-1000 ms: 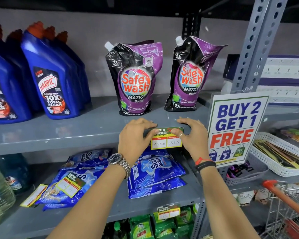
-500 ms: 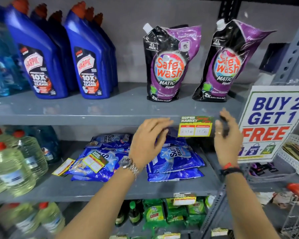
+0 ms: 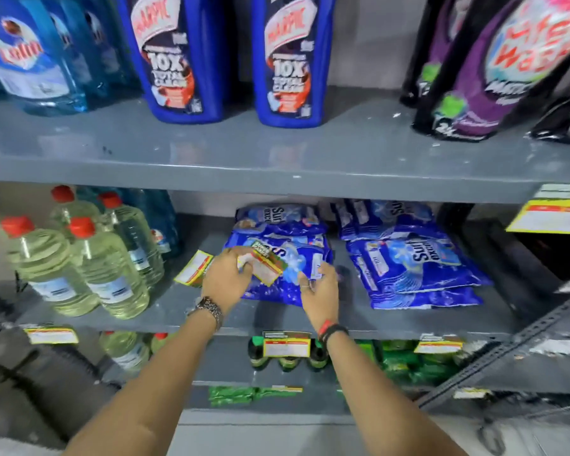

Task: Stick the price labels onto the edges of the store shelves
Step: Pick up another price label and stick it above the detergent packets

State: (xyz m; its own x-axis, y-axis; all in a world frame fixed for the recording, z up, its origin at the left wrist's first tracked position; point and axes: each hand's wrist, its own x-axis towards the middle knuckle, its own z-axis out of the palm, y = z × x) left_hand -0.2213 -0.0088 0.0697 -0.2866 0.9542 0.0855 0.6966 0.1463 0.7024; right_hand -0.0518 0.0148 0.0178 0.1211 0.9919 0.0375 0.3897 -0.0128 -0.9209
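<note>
My left hand is over the middle shelf and pinches a yellow, red and green price label lying on a blue Surf Excel packet. My right hand hovers just right of it, fingers apart and holding nothing. A second loose label lies on the shelf behind my left hand. One label hangs stuck on the upper shelf edge at the far right. More labels sit on the middle shelf's edge.
Blue Harpic bottles and purple Safewash pouches stand on the upper shelf. Clear bottles with red caps crowd the middle shelf's left. Another stack of Surf packets lies to the right. Green packets fill the shelf below.
Both hands dropped from the upper shelf edge, where the label stays stuck, to the middle shelf. My left hand took hold of a loose label. The view swung down and left.
</note>
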